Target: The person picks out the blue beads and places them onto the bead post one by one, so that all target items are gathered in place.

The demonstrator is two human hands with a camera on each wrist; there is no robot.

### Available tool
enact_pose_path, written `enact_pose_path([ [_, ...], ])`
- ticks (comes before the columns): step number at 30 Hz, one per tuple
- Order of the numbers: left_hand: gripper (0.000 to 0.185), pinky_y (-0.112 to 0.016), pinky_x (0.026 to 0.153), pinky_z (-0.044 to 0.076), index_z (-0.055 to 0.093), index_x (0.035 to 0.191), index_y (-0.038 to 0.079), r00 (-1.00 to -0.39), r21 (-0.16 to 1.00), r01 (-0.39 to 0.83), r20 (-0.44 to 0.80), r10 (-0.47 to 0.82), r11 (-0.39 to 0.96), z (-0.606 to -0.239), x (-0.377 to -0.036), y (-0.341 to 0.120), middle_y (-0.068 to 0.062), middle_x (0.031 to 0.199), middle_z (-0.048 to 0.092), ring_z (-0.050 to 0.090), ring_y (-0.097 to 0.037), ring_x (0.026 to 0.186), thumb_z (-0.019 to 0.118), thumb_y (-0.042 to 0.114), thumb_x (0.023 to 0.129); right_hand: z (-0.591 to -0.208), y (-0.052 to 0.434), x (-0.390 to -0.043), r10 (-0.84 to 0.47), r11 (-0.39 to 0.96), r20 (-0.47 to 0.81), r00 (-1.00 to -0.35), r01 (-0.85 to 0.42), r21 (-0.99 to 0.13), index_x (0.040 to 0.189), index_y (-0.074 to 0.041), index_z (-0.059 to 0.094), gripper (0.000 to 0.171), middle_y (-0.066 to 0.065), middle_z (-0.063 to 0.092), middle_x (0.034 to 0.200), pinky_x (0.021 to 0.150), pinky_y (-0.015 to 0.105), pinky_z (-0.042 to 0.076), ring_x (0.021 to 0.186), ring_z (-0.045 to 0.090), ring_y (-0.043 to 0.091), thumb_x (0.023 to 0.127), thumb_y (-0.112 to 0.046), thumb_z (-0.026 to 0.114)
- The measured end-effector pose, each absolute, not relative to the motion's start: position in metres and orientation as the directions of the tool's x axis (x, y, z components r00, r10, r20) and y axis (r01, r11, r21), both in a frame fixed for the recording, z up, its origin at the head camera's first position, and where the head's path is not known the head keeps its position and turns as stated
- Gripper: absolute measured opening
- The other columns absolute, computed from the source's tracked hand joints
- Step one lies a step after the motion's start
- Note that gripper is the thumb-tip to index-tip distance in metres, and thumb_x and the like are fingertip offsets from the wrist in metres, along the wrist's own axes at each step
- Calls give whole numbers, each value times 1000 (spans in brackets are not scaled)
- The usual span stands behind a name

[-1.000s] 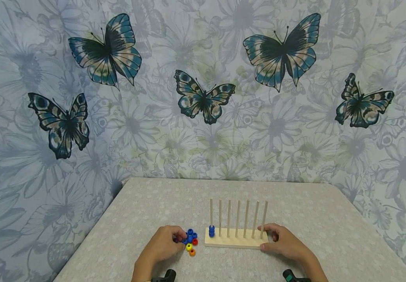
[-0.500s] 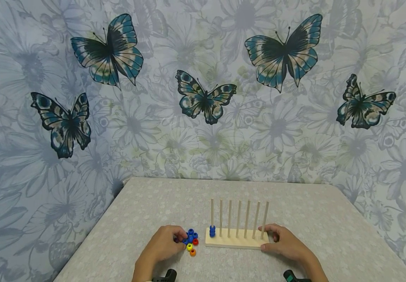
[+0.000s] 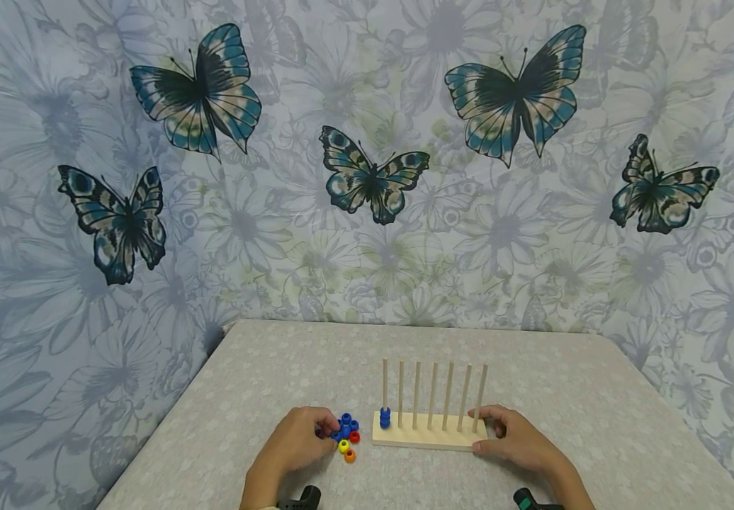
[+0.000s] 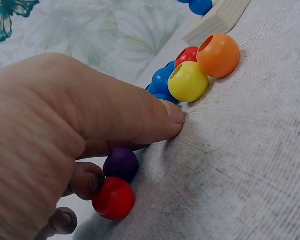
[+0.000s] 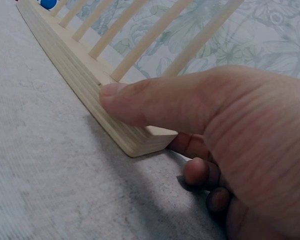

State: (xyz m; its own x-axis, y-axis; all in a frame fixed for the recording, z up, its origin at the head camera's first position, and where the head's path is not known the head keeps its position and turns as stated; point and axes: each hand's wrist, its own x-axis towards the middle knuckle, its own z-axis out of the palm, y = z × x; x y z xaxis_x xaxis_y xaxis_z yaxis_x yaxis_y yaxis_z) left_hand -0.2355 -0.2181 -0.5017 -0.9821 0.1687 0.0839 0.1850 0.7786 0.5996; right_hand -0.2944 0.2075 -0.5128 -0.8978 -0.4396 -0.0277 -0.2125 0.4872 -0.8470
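My left hand [image 3: 301, 439] rests on the table beside a small cluster of beads, its thumb tip right at the blue beads [image 3: 346, 428]. A yellow bead [image 4: 188, 82], an orange bead [image 4: 218, 55] and a red bead [image 4: 186, 56] lie just beyond the thumb. Below it, a purple bead [image 4: 121, 164] and another red bead [image 4: 113, 198] sit by the other fingers. My right hand [image 3: 515, 439] grips the right end of a wooden bead stand [image 3: 427, 440], thumb on the front edge and fingers behind. Blue beads [image 3: 385, 418] are stacked on the leftmost peg.
The remaining upright pegs [image 3: 433, 397] of the stand are bare. A pale patterned cloth covers the table [image 3: 533, 368], whose far edge meets a wall [image 3: 367, 283] with butterfly prints.
The whole scene shifts very slightly rightward in the head view. Hands, beads and stand keep their places relative to one another.
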Motion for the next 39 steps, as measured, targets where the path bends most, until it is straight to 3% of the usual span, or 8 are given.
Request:
enact_pose_path([
  [39,12,-24,63,46,72,86,27,-977,577,212,116,178,789,-495,-231,-218,16,81,66,57,-2,71,79,27,77,-509,207,-293,-432,490,-51,-900,-186,-852,132,-12,64,58,6,45,85,60,25,34,76,39,15,80,-28,84],
])
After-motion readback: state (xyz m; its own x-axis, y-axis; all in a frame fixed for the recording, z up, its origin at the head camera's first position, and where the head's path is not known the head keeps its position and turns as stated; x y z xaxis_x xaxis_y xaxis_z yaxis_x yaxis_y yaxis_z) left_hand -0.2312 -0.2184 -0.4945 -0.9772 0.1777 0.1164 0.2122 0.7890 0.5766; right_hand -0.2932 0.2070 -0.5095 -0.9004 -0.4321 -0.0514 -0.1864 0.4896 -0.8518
